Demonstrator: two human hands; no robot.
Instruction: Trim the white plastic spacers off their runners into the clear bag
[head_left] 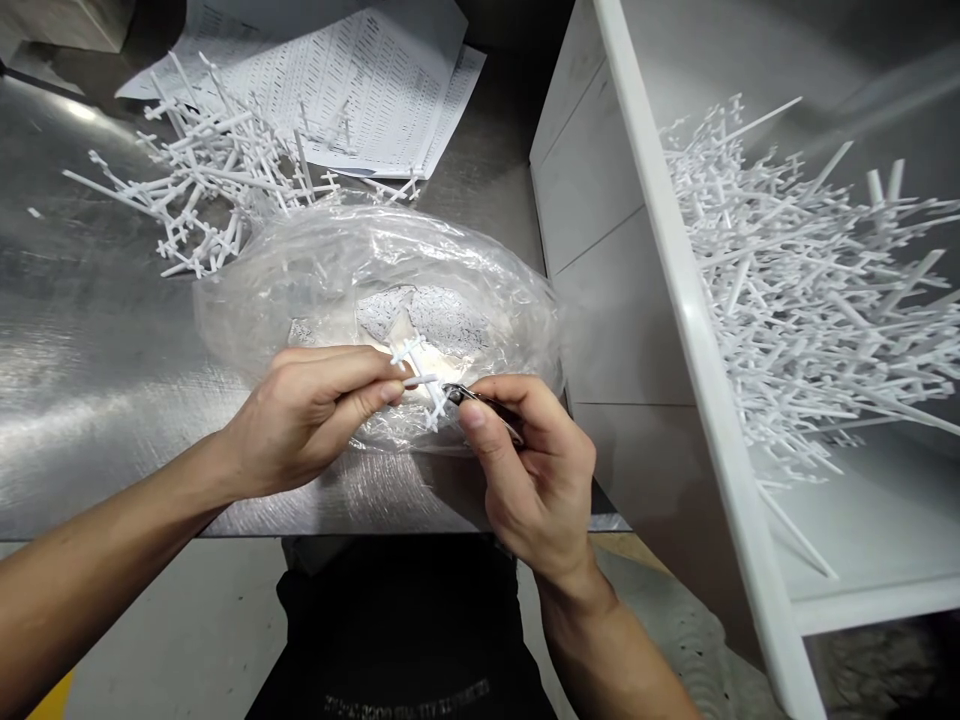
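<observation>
Above the plastic bag (495,262), the left hand (311,415) pinches the white branched piece (420,378), seemingly light, stiff, best held by its stem; the right hand (536,465) closes around small clippers (491,405).

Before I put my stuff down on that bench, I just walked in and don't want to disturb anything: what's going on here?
A person's left hand holds a small white branched plastic piece over an open clear bag. The right hand has a small metal clipper-like tool with its tip at the piece. More such pieces lie in a loose pile beside printed sheets, and many more fill the white bin at the right.
</observation>
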